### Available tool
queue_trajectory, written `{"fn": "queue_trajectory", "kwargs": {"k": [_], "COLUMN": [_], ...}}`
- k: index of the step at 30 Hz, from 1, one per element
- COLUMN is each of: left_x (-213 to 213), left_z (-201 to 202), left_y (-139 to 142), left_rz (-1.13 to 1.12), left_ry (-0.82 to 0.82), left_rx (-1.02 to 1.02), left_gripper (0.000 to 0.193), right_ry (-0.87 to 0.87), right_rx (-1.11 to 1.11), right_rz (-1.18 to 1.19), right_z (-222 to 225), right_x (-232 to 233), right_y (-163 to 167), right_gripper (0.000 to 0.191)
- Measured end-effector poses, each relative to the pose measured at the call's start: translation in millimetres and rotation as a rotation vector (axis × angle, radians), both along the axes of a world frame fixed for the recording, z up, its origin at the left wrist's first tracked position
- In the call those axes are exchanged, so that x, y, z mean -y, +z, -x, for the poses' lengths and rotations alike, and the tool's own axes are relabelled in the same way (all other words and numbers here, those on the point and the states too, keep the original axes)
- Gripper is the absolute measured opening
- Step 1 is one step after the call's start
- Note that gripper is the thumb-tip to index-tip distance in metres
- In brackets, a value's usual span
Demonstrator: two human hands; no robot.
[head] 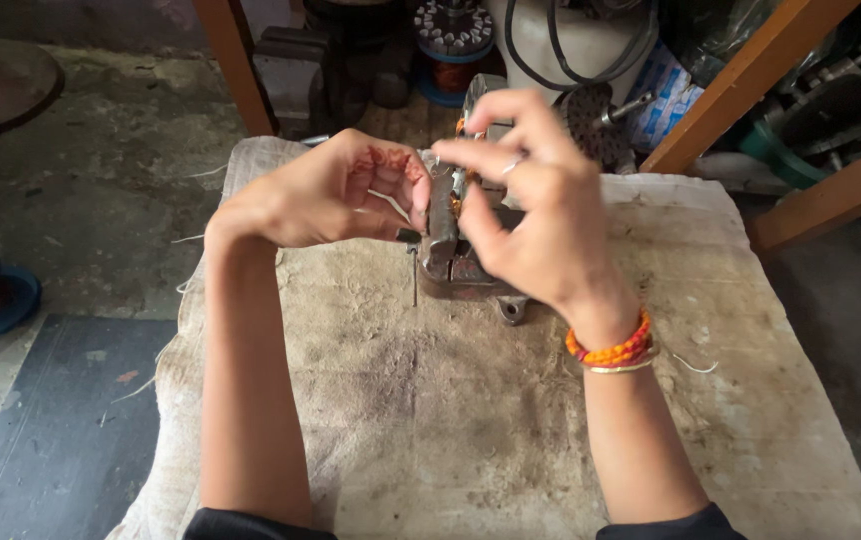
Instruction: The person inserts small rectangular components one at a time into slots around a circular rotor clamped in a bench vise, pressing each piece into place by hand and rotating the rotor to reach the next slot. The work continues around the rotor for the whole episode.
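Stator [448, 232] of grey metal with copper windings, upright on stained sackcloth [471, 420], clasped between both sets of fingers. Left hand [326, 195] curled in from the side, fingertips pressed to its near edge. Right hand [536, 210] arched over the top, thumb and forefinger pinched at the windings, orange bracelet [611, 350] at the wrist. Beyond the fingers: wooden legs [236, 65], motor parts [456, 30], concrete floor [101, 170].

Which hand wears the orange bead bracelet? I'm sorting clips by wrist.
The right hand: an orange bracelet circles its wrist. The left hand has a bare wrist.
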State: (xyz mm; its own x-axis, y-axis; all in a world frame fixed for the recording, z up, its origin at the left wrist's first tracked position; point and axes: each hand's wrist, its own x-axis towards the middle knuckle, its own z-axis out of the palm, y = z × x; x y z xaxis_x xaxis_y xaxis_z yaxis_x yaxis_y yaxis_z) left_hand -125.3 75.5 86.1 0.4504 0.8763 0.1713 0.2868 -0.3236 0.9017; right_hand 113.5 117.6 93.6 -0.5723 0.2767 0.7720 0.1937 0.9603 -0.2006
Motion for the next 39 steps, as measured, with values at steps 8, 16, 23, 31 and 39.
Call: {"fn": "queue_trajectory", "kwargs": {"k": [8,16,23,31,39], "left_x": [7,7,-2,-11,-24], "left_z": [13,11,-17,-24,-44], "left_y": [-7,-2,7,5,0], "left_rz": [-0.007,-0.038,-0.339,-0.319,-0.403], "left_ry": [-0.325,-0.176,0.383,0.478,0.483], "left_rx": [0.437,0.583,-0.012,0.066,0.116], "left_gripper": [0.030,0.038,0.035,0.015,0.013], "right_ry": [-0.083,0.010,0.085,0.215,0.341], "right_rx": [0.085,0.077,0.066,0.053,-0.165], "right_rz": [-0.044,0.242,0.406,0.680,0.915], "right_z": [7,-14,-36,-51,-45], "right_x": [11,-1,-22,-56,-81], "right_y": [5,11,10,-7,-30], "right_gripper": [0.013,0.009,0.007,0.010,0.006]}}
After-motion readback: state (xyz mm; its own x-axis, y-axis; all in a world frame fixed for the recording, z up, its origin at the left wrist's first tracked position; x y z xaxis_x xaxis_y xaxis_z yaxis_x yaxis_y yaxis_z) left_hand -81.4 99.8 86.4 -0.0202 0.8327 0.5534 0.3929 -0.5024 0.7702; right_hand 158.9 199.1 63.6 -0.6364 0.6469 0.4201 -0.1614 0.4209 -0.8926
